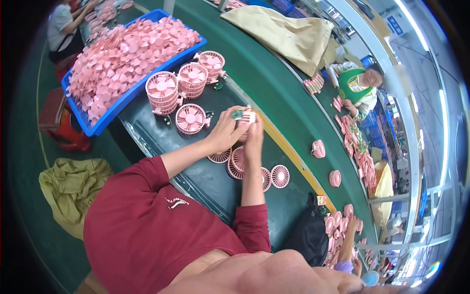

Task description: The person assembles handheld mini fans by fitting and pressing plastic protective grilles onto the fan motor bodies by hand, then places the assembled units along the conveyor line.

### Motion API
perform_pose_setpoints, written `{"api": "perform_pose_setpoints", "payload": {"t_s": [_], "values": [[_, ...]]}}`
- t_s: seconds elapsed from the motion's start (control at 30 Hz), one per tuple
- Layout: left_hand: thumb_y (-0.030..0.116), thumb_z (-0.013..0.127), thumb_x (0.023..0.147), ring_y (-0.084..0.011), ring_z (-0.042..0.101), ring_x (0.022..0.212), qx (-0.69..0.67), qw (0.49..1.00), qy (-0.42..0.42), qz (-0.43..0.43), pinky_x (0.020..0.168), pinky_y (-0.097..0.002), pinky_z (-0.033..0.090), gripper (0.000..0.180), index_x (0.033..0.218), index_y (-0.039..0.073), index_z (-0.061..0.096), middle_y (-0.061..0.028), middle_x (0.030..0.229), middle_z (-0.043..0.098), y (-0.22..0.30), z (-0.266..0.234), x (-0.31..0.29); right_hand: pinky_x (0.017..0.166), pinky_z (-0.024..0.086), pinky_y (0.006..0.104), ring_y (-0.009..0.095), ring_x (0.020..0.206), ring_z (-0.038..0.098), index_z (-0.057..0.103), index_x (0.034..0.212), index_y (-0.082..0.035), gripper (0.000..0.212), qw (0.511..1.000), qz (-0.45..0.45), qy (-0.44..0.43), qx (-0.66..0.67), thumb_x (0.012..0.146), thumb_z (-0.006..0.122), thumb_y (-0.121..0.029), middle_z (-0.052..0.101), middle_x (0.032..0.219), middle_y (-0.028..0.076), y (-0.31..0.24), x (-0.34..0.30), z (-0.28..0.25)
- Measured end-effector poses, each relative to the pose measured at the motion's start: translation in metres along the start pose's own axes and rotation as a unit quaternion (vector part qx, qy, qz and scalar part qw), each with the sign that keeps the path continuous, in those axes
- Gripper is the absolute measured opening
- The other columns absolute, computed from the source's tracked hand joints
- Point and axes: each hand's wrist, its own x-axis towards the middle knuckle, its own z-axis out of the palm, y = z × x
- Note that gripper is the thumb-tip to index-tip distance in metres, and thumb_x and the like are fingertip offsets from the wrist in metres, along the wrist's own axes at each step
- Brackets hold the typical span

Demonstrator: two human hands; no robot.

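1. Dark green worktop (290,206) spreads beneath our grip, a green conveyor belt (298,110) running just beyond it.
2. Our left hand (225,130) and right hand (252,139) meet — fingers closed together on a small pale part (248,117) beside a green board (237,114).
3. Left of our grip stand pink fan housings (162,93); farther left, a blue crate (94,130) holds pink pieces.
4. Nearer us — below the grip — lie round pink grilles (280,176).

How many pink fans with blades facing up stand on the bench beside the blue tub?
4 in view: the leftmost fan, the middle fan just right of it, the farthest fan behind that, and the nearest fan in front. Others may be hidden, stacked underneath.
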Motion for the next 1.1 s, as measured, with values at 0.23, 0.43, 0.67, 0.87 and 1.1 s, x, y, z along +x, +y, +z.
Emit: {"api": "perform_pose_setpoints", "payload": {"t_s": [0.23, 0.43, 0.67, 0.87, 1.1], "values": [[0.014, 0.067, 0.082, -0.0309, 0.056, 0.112, 0.061, 0.998, 0.007, 0.026, 0.098, -0.0418, 0.042, 0.025, 0.105, 0.005, 0.065, -0.0146, 0.117, 0.062, 0.003, -0.123, 0.035, 0.105, 0.036, 0.0475, 0.041, 0.127, 0.043, 0.042, 0.138, -0.001, 0.069, 0.840, -0.077, 0.224, -0.488, 0.084, 0.070, -0.034, 0.044, 0.136, 0.030, 0.015, 0.045, -0.118], [0.017, 0.060, 0.087, -0.0335, 0.060, 0.103, 0.284, 0.958, 0.037, 0.026, 0.093, -0.0404, 0.045, 0.024, 0.105, 0.002, 0.066, -0.0162, 0.107, 0.065, -0.037, -0.223, 0.043, 0.104, 0.037, 0.0447, 0.038, 0.120, 0.049, 0.053, 0.129, -0.004, 0.055, 0.865, -0.076, 0.033, -0.495, 0.080, 0.073, -0.020, 0.055, 0.128, 0.022, -0.038, -0.023, -0.059], [0.005, 0.064, 0.076, -0.0263, 0.060, 0.096, 0.269, 0.946, -0.120, 0.139, 0.083, -0.0376, 0.050, 0.015, 0.090, 0.003, 0.067, -0.0072, 0.094, 0.065, -0.020, -0.155, 0.033, 0.106, 0.037, 0.0467, 0.043, 0.128, 0.040, 0.051, 0.134, -0.011, 0.078, 0.788, -0.077, -0.119, -0.599, 0.064, 0.084, -0.025, 0.042, 0.140, 0.024, -0.033, -0.091, -0.030], [0.004, 0.058, 0.078, -0.0306, 0.067, 0.088, 0.382, 0.863, -0.329, 0.028, 0.072, -0.0410, 0.053, 0.010, 0.087, 0.003, 0.064, -0.0123, 0.091, 0.068, -0.050, -0.107, 0.039, 0.102, 0.040, 0.0453, 0.038, 0.121, 0.047, 0.058, 0.127, -0.009, 0.065, 0.822, -0.039, -0.059, -0.565, 0.068, 0.081, -0.025, 0.050, 0.133, 0.021, -0.036, -0.087, -0.037], [0.014, 0.057, 0.089, -0.0355, 0.066, 0.078, 0.266, 0.947, -0.177, -0.037, 0.065, -0.0466, 0.050, 0.014, 0.097, 0.004, 0.051, -0.0171, 0.078, 0.066, -0.017, -0.102, 0.034, 0.104, 0.037, 0.0430, 0.035, 0.124, 0.045, 0.050, 0.134, -0.007, 0.075, 0.882, -0.153, 0.021, -0.446, 0.068, 0.083, -0.022, 0.049, 0.135, 0.018, -0.059, -0.078, -0.004]]}}
